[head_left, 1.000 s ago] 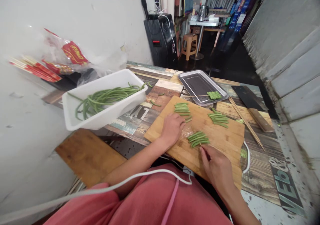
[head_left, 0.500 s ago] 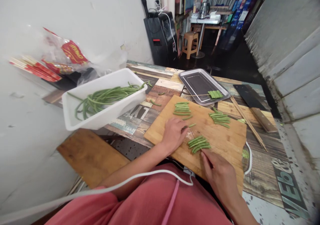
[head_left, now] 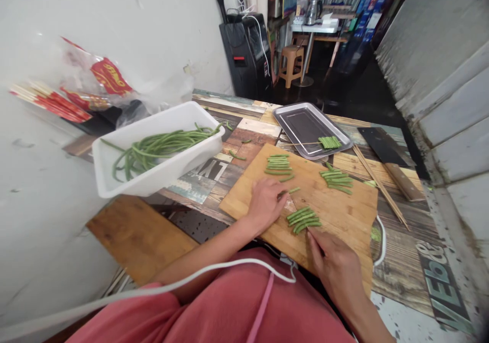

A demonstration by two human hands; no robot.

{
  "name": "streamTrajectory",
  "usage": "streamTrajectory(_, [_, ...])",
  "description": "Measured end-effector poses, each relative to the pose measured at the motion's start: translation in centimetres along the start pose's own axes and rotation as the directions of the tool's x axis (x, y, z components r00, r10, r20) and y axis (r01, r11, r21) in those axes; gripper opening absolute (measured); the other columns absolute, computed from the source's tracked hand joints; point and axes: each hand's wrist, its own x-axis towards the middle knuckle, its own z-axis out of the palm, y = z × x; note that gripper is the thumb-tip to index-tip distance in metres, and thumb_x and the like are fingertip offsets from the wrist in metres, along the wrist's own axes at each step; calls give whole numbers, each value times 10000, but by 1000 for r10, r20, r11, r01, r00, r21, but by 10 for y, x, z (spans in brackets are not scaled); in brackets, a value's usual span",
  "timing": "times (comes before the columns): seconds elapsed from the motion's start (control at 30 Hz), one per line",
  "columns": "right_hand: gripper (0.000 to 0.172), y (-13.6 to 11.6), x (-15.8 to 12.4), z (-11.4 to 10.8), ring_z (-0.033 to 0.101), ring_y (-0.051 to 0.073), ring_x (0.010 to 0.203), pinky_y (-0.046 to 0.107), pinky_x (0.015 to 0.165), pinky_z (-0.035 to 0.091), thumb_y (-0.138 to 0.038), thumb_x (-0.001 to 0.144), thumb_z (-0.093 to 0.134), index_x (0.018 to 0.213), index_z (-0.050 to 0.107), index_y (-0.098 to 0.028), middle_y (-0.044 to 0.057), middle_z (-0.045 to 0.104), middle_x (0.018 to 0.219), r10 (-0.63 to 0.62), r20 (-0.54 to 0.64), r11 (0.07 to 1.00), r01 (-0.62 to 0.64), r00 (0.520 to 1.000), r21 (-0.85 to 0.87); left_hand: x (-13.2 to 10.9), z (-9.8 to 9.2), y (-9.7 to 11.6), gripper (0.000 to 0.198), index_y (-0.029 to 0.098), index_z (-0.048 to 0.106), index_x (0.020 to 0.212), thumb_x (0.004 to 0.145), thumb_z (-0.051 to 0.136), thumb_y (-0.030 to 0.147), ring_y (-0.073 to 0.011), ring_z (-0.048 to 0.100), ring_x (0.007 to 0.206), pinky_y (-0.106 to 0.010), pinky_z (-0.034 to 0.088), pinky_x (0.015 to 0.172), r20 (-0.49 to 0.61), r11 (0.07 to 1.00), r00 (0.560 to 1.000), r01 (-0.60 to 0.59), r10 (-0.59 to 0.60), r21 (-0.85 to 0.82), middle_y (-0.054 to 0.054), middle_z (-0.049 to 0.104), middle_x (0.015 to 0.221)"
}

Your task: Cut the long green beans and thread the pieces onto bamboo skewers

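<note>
While beans (head_left: 164, 147) lie in the tub (head_left: 183, 164), frame left, right hand (head_left: 338, 259) pinches a skewer (head_left: 308, 229); left hand (head_left: 265, 203), grip hidden: can't tell!

Your bare left forearm (head_left: 214, 249) extends diagonally forward and inward, with the palm-down left hand (head_left: 265, 203) bent-fingered in a fingertip pinch, while your bare right forearm (head_left: 369, 307) angles inward, its right hand (head_left: 338, 259) pinching between thumb and forefinger.
</note>
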Motion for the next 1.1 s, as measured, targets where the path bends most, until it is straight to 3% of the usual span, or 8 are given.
streamTrajectory(1.1, [233, 0, -1, 0, 599, 152, 645, 246, 627, 426, -220, 916, 457, 894, 670, -127, 69, 688, 777, -11, 4, 1000, 11, 1000, 15, 1, 3, -3, 93, 225, 698, 802, 809, 610, 198, -185, 561, 861, -346, 320, 782, -49, 999, 998, -42, 42, 6, -8, 680, 884])
